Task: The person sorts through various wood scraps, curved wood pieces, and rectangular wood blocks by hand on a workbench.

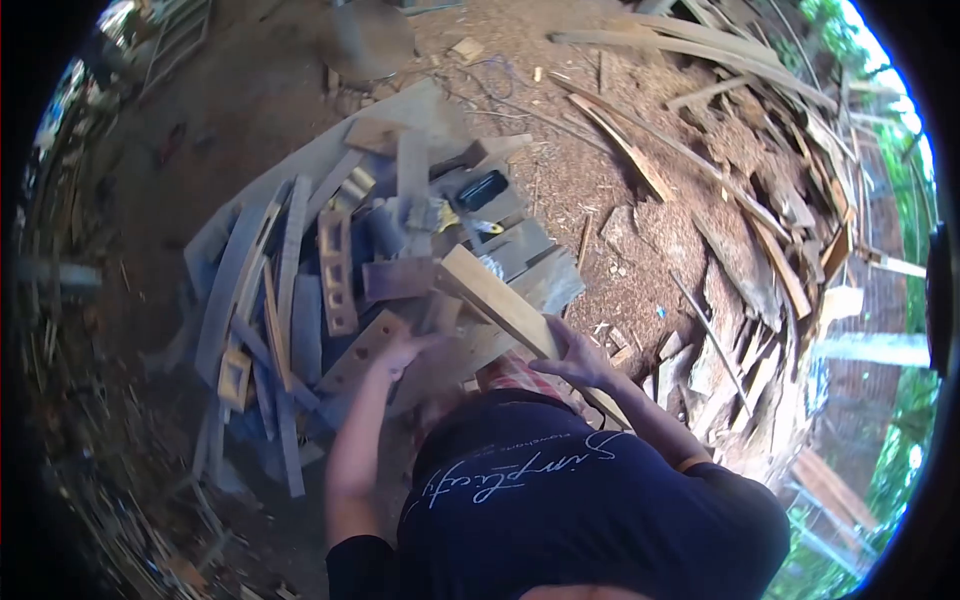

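A: Where are the hands?

B: The right hand (580, 362) lies on the light wooden plank (505, 310), its fingers curled over the plank's near edge, holding it. The plank runs slantwise from the pile down toward the person's dark shirt (560, 490), with its upper end raised above the other boards.

A: And the left?

B: The left hand (400, 352) rests by a brown board with holes (362, 350). It touches the board's end, but whether the fingers close on it I cannot tell, since that spot is blurred.

A: How crowded is it?

B: Very. The pile of grey boards (290, 290) fans out to the left of the hands, edges overlapping, some pieces with square cut-outs. A black object (482, 189) sits on top at the far side.

A: Any open room?

B: The sawdust-strewn ground (640, 200) beyond the pile, to the right of the plank's upper end, is fairly open. Farther right, a heap of bark slabs and offcuts (770, 250) hems it in. To the far left lies bare brown earth (250, 90).
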